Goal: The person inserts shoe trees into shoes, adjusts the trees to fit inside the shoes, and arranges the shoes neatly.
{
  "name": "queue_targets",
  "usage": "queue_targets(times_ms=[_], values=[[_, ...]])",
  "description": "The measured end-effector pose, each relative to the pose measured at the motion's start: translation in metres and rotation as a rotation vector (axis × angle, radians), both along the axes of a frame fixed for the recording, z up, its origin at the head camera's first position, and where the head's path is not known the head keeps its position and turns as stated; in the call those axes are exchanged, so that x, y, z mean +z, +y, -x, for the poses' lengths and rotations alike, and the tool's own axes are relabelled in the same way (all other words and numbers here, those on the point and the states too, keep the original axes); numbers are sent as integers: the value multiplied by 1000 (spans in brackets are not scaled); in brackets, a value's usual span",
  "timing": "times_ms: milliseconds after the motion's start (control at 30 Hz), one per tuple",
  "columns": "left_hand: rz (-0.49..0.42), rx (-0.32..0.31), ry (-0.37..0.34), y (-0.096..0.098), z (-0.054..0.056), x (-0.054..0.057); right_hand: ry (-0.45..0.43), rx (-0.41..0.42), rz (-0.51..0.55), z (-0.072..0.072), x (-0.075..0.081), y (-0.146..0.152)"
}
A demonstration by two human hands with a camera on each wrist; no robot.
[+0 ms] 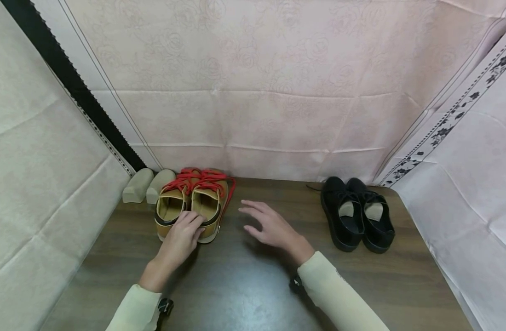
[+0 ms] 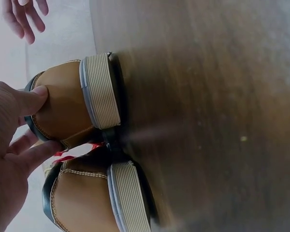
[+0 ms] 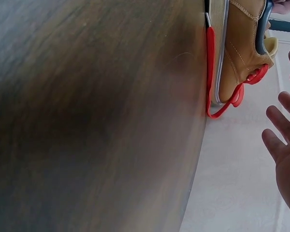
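Observation:
A pair of tan shoes with red laces stands side by side at the back left of the wooden surface, toes toward the wall. My left hand (image 1: 180, 239) grips the heel collar of the right tan shoe (image 1: 206, 204). In the left wrist view its thumb (image 2: 38, 94) lies on the outside of the heel, and a finger reaches down between the two shoes. The left tan shoe (image 1: 170, 204) stands close beside it. To the right, my right hand (image 1: 271, 227) hovers over the surface with fingers spread, holding nothing. A red lace (image 3: 211, 72) hangs down the right tan shoe's side.
Two pale shoe inserts (image 1: 138, 186) sit in the back left corner, left of the tan shoes. A pair of black shoes (image 1: 344, 220) stands at the back right, with pale pieces inside. Cloth-covered walls (image 1: 278, 119) border the wooden surface (image 1: 244, 285).

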State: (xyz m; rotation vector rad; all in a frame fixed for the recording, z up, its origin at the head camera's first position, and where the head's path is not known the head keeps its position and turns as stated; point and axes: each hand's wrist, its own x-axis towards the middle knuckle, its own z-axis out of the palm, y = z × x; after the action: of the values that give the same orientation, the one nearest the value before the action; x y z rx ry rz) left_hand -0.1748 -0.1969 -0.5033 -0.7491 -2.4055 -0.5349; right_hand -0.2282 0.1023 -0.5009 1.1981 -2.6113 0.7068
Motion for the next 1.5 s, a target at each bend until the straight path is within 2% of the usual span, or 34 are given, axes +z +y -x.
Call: queue_targets(times_ms=[233, 600, 1133, 1500], values=[[-13, -6, -21, 4, -3, 3, 0, -6, 18, -1, -2, 5], [-3, -37, -8, 19, -5, 3, -20, -23, 12, -6, 1, 15], [8, -78, -23, 38, -4, 0, -57, -122, 24, -13, -8, 44], [17, -101, -40, 50, -6, 3, -96, -164, 21, -21, -8, 57]])
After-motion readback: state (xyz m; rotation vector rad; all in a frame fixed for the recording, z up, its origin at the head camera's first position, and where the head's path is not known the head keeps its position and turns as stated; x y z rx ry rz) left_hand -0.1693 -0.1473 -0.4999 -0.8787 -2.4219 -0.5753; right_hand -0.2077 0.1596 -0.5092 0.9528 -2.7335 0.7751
